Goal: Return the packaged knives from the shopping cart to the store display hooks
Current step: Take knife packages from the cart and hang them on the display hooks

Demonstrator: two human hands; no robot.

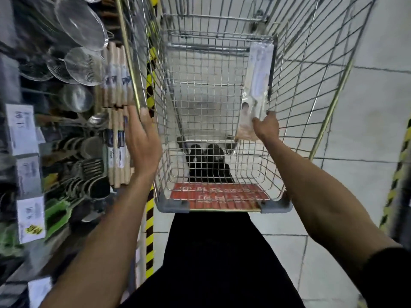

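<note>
Head view: right hand (266, 126) pinches a packaged knife (256, 81) inside the cart (298, 90), left hand (142, 135) rests flat on its rim.

Silver wire cart (298, 63); red flap (219, 195); yellow-black striped floor tape (150, 210).

My body, viewed from above. My left forearm (115, 218) and right forearm (311, 192) are bare down to the left hand (142, 132) and right hand (266, 126). A black sleeve (391, 276) covers my right upper arm at 4 o'clock. Plain black clothing (211, 263) fills 6 o'clock; two black shoes (206, 155) show at centre.
</note>
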